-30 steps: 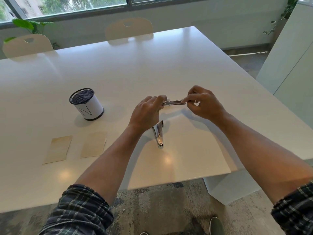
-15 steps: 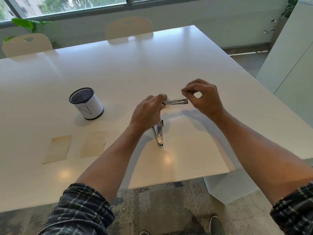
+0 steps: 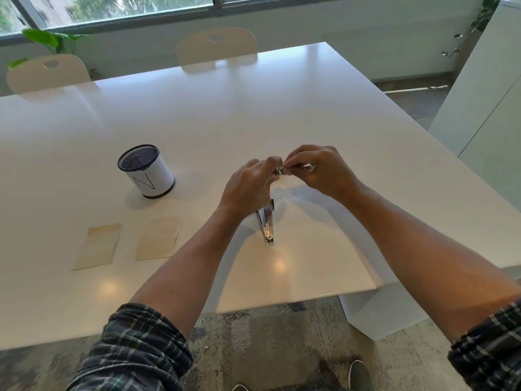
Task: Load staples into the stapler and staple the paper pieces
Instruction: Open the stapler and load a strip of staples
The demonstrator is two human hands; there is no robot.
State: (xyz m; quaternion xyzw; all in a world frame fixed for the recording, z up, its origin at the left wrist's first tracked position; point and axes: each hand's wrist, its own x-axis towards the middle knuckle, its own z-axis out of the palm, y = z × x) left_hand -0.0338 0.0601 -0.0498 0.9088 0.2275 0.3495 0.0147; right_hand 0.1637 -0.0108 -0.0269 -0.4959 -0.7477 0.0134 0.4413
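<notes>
While the stapler [image 3: 267, 221] is held open over the table [image 3: 282, 108] by the left hand [image 3: 248, 184], its raised metal arm is pinched by the right hand [image 3: 318, 170] fingers (staples too small to tell). Left of the stapler, two paper pieces [image 3: 128, 242] lie unstapled.

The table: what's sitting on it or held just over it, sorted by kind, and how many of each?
Paper pieces: 2, one beside the other
Stapler: 1, swung open, its upper arm held in the left hand, the right hand pinching at that arm
Mesh cup: 1
Total: 4
</notes>
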